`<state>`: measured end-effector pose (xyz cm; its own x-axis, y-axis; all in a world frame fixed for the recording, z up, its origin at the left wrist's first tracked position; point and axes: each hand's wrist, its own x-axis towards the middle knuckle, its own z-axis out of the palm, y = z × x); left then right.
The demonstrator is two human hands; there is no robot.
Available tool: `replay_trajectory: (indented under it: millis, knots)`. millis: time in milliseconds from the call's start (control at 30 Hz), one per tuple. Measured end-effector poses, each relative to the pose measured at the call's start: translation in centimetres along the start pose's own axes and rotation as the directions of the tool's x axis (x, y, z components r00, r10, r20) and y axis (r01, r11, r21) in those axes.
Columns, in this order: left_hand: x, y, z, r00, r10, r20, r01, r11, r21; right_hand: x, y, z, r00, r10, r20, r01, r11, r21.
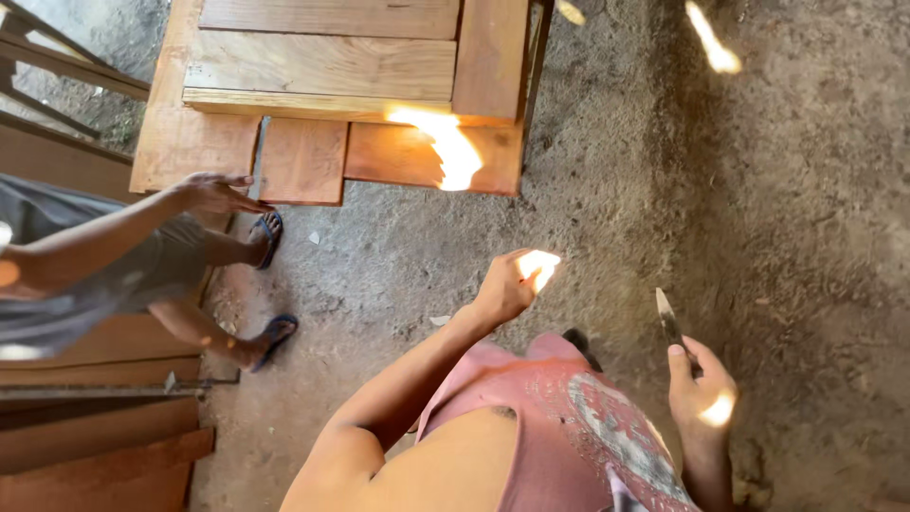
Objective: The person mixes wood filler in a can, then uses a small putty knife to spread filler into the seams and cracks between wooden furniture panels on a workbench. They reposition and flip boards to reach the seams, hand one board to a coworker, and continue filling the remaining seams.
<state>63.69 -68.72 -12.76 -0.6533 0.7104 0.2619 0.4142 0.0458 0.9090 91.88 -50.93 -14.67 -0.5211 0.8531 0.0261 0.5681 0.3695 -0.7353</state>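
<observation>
My left hand (504,287) is raised over the dirt floor with its fingers curled in; a patch of sunlight falls on the knuckles and nothing shows in it. My right hand (700,391) grips a narrow chisel-like tool (666,317) whose pale blade points away from me. A wooden panelled door (327,90) lies flat ahead, beyond my left hand. I see my faded red shirt (569,427) below.
Another person in grey shorts and blue flip-flops (269,237) stands at the left, one hand (214,194) on the door's near corner. Wooden boards (95,446) are stacked at the lower left. Rough dirt floor (777,209) fills the right side.
</observation>
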Motion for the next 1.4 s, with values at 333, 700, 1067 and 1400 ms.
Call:
replay_trajectory:
  millis: [333, 700, 1067, 1400]
  knots:
    - [13.4, 5.5, 5.1, 0.974, -0.099, -0.205, 0.122, 0.987, 0.100, 23.9, -1.8, -3.9, 0.963, -0.182, 0.200, 0.174, 0.983, 0.059]
    - [29.8, -8.8, 2.4, 0.694, -0.200, -0.691, 0.294, 0.956, 0.018, 47.8, -11.0, 5.1, 0.784, -0.479, 0.395, 0.497, 0.865, 0.062]
    - [54.8, -12.7, 0.4, 0.625, -0.196, -0.755, 0.327, 0.945, 0.026, 71.3, -17.0, 12.5, 0.780, -0.407, 0.475, 0.448, 0.893, 0.030]
    - [62.3, -24.3, -2.7, 0.250, -0.043, -0.967, 0.667, 0.732, 0.140, 90.6, -24.9, 26.8, 0.382, -0.655, 0.652, 0.649, 0.693, 0.315]
